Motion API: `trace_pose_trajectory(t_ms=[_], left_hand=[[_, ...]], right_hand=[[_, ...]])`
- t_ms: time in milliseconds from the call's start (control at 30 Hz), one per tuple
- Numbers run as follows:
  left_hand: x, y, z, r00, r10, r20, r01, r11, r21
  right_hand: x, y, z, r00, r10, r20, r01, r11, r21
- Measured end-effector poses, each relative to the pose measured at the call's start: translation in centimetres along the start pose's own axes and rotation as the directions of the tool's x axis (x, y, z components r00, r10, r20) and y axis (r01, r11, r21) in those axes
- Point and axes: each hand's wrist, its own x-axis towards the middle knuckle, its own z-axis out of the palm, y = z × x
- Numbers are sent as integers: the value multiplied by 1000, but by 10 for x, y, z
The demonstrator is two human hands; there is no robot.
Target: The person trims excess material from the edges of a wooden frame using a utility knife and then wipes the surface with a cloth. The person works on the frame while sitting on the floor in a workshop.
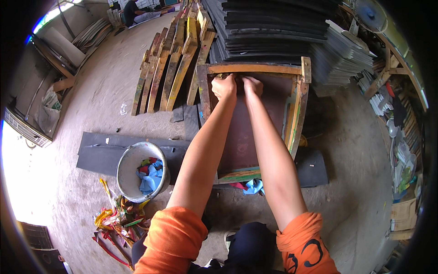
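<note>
A wooden screen-printing frame with a dark mesh lies before me. Both arms reach over it to its far end. My left hand is closed near the far left inner corner, beside a crumpled dark brownish scrap; whether the fingers hold this scrap is hidden. Just to its right, my right hand is also closed, its fingers curled down close to the inside of the far rail. What it grips, if anything, cannot be made out. Paint stains mark the frame's right and near rails.
A bucket with blue and red scraps stands left of the frame, by a pile of coloured strips. More wooden frames lean beyond. Black sheets are stacked behind; grey sheets lie right. A person sits far left.
</note>
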Motion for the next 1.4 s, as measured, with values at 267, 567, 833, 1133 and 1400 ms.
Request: trace_pose_trajectory(t_ms=[267, 567, 833, 1133, 1400], left_hand=[[6, -6, 2, 996, 89, 3, -89, 994, 69], [17, -18, 4, 986, 168, 3, -168, 981, 96], [17, -11, -1, 990, 124, 73, -127, 991, 45], [-8, 13, -2, 1000, -5, -2, 5, 985, 174], [-6, 0, -1, 1000, 30, -6, -30, 998, 61]], right_hand=[[3, -9, -6, 987, -150, 55, 152, 988, -39], [11, -17, 7, 990, 118, 82, -131, 974, 182], [5, -20, 21, 949, 308, -62, -270, 901, 339], [32, 4, 25, 929, 348, -124, -309, 917, 253], [9, 5, 18, 987, 133, -89, -127, 989, 69]])
